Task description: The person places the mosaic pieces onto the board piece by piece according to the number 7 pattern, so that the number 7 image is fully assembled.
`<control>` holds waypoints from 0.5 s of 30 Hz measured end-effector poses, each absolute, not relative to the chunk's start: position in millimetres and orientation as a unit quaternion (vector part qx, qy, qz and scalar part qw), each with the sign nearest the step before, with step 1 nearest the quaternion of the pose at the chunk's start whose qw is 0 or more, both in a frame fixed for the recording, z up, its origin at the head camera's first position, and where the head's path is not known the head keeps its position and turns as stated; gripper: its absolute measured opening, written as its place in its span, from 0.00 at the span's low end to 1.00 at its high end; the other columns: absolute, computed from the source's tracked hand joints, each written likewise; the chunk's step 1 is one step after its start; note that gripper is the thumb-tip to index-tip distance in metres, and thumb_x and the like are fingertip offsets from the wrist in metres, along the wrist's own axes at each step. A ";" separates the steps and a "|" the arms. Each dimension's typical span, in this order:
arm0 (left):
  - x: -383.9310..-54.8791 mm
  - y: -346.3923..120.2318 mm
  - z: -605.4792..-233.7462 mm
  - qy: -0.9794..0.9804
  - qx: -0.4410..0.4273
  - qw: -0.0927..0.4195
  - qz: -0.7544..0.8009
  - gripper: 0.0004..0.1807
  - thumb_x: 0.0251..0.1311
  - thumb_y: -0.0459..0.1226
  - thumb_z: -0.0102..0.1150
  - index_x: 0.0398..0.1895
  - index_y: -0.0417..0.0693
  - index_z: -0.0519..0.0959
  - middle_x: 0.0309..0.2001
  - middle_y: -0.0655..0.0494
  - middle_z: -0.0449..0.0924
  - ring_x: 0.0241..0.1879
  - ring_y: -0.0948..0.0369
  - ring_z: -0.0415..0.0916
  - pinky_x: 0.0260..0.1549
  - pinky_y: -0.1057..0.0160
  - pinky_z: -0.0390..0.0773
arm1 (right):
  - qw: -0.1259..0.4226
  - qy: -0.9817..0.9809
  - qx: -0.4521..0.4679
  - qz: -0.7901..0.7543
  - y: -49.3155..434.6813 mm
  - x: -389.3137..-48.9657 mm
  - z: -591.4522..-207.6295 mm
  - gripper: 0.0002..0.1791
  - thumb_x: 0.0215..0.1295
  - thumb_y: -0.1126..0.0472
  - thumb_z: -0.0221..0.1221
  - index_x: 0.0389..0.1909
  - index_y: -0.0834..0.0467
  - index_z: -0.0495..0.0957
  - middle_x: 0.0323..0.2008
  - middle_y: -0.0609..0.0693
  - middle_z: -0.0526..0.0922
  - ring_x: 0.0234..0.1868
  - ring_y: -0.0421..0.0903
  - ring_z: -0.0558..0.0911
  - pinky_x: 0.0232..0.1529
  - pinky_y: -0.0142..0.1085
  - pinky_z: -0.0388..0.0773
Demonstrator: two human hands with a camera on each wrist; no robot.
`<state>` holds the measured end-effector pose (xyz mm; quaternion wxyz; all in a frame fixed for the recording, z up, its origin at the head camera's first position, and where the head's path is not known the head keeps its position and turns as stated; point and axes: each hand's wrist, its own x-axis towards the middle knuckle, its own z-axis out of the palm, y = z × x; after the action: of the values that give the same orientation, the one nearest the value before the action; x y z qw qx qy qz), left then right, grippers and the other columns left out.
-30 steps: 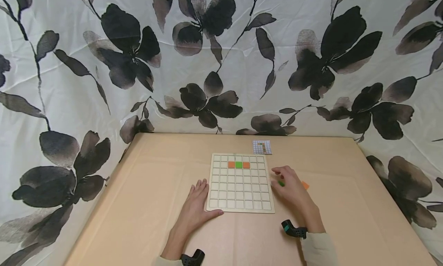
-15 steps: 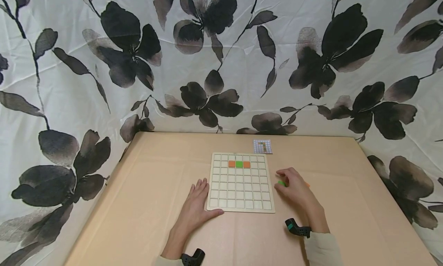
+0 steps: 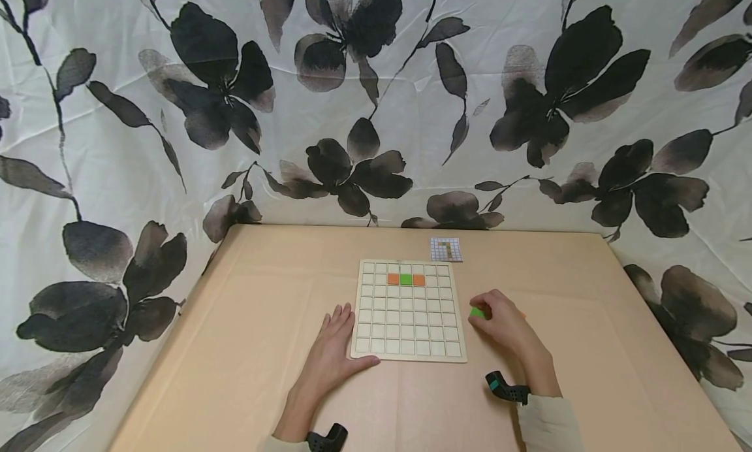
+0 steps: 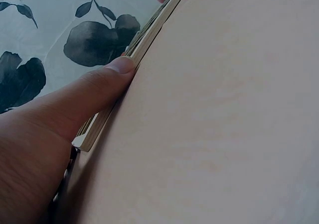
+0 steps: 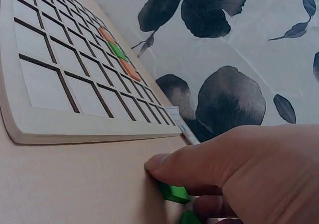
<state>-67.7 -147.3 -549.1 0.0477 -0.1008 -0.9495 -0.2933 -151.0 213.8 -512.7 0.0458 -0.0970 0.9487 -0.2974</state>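
Note:
A pale wooden grid board (image 3: 409,311) lies flat on the table, with an orange tile (image 3: 393,279), a green tile (image 3: 406,279) and another orange tile (image 3: 418,280) side by side in one row near its far edge. My left hand (image 3: 336,347) rests along the board's left edge, fingers straight, and its thumb touches the near edge (image 4: 149,50). Right of the board, my right hand (image 3: 504,318) pinches a loose green tile (image 5: 175,193) between thumb and fingers. The right wrist view has a second green piece (image 5: 189,217) below it, partly covered by the fingers.
A small printed grid card (image 3: 446,249) lies just beyond the board's far right corner. Behind my right hand a bit of orange (image 3: 523,314) peeks out on the table (image 3: 264,275). A white cloth with dark flowers (image 3: 352,112) hangs behind the table.
My right hand has moved slightly right, away from the board, and its thumb and fingers have closed on the green tile, which now shows brighter. The left hand stays put.

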 end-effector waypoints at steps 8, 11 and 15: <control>-67.9 -146.9 -548.4 -0.949 -0.102 0.051 -0.292 0.61 0.44 0.67 0.71 0.74 0.37 0.63 0.77 0.41 0.58 0.79 0.46 0.49 0.81 0.48 0.48 | 0.046 0.950 -0.095 -0.295 215.0 -151.5 -513.0 0.17 0.64 0.59 0.67 0.51 0.63 0.81 0.45 0.56 0.79 0.42 0.48 0.75 0.44 0.39 0.79; -67.7 -146.8 -548.2 -0.949 -0.103 0.054 -0.292 0.61 0.44 0.66 0.71 0.74 0.37 0.64 0.77 0.41 0.58 0.79 0.46 0.50 0.81 0.48 0.48 | 0.045 0.951 -0.093 -0.292 215.0 -152.4 -514.3 0.18 0.64 0.59 0.67 0.51 0.64 0.82 0.45 0.55 0.80 0.42 0.48 0.76 0.45 0.41 0.79; -67.3 -146.8 -547.8 -0.949 -0.103 0.055 -0.293 0.60 0.43 0.65 0.72 0.74 0.37 0.64 0.77 0.41 0.58 0.79 0.46 0.50 0.81 0.48 0.48 | 0.042 0.952 -0.092 -0.290 214.9 -153.3 -516.7 0.18 0.63 0.59 0.67 0.51 0.64 0.82 0.44 0.55 0.80 0.42 0.48 0.77 0.46 0.43 0.81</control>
<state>-67.3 -146.8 -547.8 0.0548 -0.1028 -0.9489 -0.2934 -153.3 214.9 -516.7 0.0423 -0.0918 0.9516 -0.2901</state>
